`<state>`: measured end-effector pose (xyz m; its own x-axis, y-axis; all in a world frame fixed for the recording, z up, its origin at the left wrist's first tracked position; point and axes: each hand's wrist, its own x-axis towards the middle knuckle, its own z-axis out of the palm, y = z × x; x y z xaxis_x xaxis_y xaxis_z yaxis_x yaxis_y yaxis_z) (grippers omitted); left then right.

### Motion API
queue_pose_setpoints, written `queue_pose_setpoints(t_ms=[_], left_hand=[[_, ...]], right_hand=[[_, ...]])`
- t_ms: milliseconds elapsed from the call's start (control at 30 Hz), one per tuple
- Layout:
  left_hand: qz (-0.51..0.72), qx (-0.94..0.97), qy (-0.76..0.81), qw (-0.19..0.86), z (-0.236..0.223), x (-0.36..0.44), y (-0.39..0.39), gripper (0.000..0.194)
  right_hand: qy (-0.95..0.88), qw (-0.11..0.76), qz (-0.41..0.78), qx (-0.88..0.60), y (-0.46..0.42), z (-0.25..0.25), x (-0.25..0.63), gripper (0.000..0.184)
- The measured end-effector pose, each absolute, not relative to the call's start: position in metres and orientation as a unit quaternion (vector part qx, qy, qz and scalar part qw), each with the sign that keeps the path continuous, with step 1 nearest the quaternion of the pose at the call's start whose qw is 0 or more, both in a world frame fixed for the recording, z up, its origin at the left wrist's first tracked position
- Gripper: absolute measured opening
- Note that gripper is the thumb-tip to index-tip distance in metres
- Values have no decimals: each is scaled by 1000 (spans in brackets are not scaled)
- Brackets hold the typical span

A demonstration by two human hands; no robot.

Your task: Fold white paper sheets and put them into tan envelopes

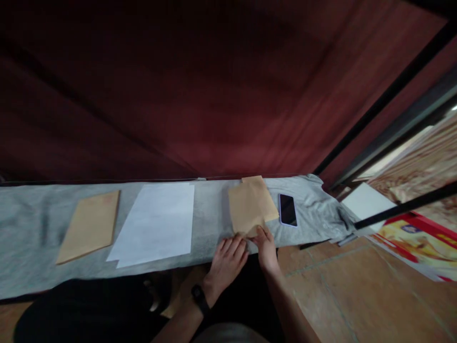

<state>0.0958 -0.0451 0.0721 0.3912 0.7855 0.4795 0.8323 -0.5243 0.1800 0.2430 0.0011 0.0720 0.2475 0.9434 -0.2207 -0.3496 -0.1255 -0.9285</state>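
A brown paper envelope (246,207) lies on the grey cloth in front of me, overlapping more brown paper (266,195) that shows past its far and right sides. My right hand (264,245) pinches its near right corner between thumb and fingers. Beside it, my left hand (230,259) rests with fingers stretched out flat at the envelope's near edge; a dark band is on that wrist. What lies under the left fingertips is hidden. Close by on the right is a phone (288,210) with a dark screen.
Left of the hands are white paper sheets (160,226), then a stack of brown envelopes (91,224). Grey cloth (210,224) covers the narrow surface. A dark red curtain (200,95) rises behind it. Black bars (392,95) and a red-yellow box (421,240) stand right, above the tiled floor (332,286).
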Motion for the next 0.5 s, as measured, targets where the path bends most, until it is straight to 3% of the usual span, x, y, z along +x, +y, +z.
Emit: queue_pose_setpoints(t_ms=[133,500], left_hand=[[-274,-821,-498,45,63,75,-49,23],[-272,-776,-567,43,36,2,-65,23]], right_hand=[[-265,624,538,-500,42,79,280,45],[-242,597,512,-568,80,41,331,38]])
